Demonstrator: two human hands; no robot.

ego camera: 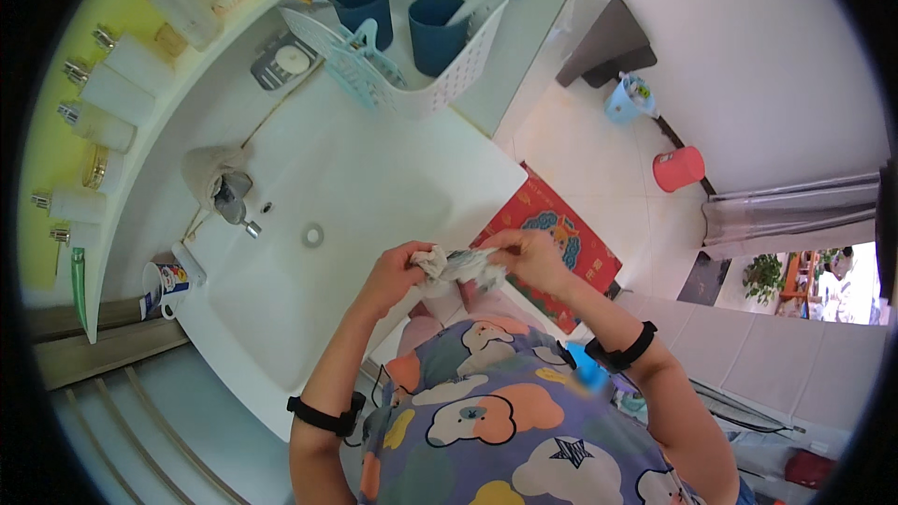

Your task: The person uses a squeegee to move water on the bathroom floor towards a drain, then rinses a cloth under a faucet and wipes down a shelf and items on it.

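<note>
Both my hands hold a crumpled white cloth or tissue with dark marks [464, 266] above the near edge of the white washbasin [365, 175]. My left hand [394, 277] pinches its left end between thumb and fingers. At the right end my right hand [530, 259] grips it with bent fingers. What exactly the bundle is cannot be told. A metal faucet [233, 205] partly wrapped in pale cloth stands at the basin's back, and the round drain [312, 235] shows left of my hands.
Beyond the basin stands a white perforated basket [449, 95] with dark blue cups [436, 35]. Pump bottles line a curved shelf [165, 95]. A soap dish [284, 62] and a printed cup [165, 280] sit beside the basin. A red mat [554, 245] lies on the floor.
</note>
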